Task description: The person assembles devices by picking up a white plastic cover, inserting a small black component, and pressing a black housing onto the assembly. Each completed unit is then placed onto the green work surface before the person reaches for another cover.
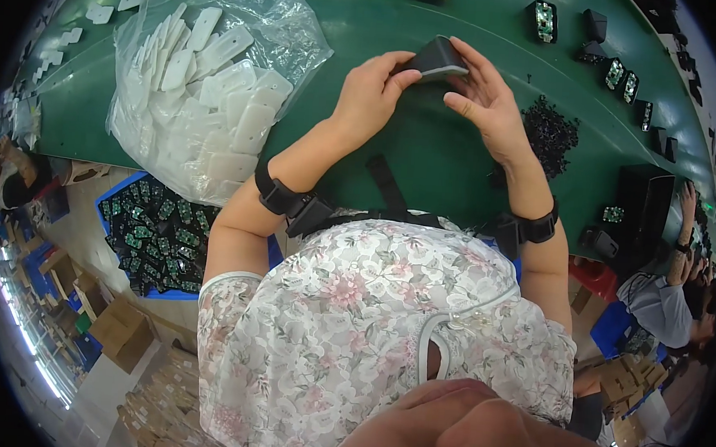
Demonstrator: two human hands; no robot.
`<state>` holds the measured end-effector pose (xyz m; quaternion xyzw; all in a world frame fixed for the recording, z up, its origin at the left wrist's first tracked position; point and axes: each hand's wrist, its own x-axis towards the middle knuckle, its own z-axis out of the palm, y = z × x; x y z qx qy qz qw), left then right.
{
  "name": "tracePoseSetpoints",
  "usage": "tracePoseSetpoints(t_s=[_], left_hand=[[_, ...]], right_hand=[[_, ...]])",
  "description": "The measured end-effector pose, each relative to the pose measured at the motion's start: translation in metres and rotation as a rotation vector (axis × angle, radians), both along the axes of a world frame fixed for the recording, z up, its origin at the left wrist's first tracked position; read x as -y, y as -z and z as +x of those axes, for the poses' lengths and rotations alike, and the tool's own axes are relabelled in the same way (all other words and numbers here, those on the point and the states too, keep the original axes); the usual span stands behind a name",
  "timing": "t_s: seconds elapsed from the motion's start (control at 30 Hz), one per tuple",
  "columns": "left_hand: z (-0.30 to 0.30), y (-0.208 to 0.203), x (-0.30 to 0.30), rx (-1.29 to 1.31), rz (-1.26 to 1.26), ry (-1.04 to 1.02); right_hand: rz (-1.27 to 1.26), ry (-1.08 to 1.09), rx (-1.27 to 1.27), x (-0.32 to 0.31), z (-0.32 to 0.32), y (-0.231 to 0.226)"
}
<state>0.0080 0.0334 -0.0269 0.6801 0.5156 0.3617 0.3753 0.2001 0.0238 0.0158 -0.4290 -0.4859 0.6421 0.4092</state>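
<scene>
Black box (435, 54) was up between the two hands, above the far part of the green table (350, 14). The left hand (364, 94) pinched its left end between thumb and fingers; the right hand (496, 113) was spread wide, fingertips by the right end, thumb apart from it. The step looked like handling or checking the box, and the next move probably called for a steady left pinch while the right fingers closed in. It looked dark, smooth and tapered, tilted, with a pale grey strip along its lower edge.
</scene>
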Motion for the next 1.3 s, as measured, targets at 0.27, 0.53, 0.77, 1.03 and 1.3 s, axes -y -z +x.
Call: tracePoseSetpoints(t_s=[0.27,0.53,0.77,1.03,1.3], left_hand=[[0.021,-0.012,0.001,0.71,-0.419,0.061],[-0.019,-0.035,0.01,0.186,-0.068,0.015],[-0.13,-0.052,0.002,-0.502,0.341,-0.37],[-0.192,-0.044,-0.038,-0.891,0.343,-0.17],[-0.19,-0.051,-0.045,-1.047,0.192,-0.045]], right_hand=[[0.078,0.266,-0.07,-0.007,-0.017,-0.009],[0.406,0.232,0.486,-0.094,0.04,-0.002],[0.293,0.104,0.789,-0.142,0.068,0.009],[0.527,0.057,0.943,-0.151,0.067,0.006],[0.604,0.275,0.882,-0.129,0.075,-0.024]])
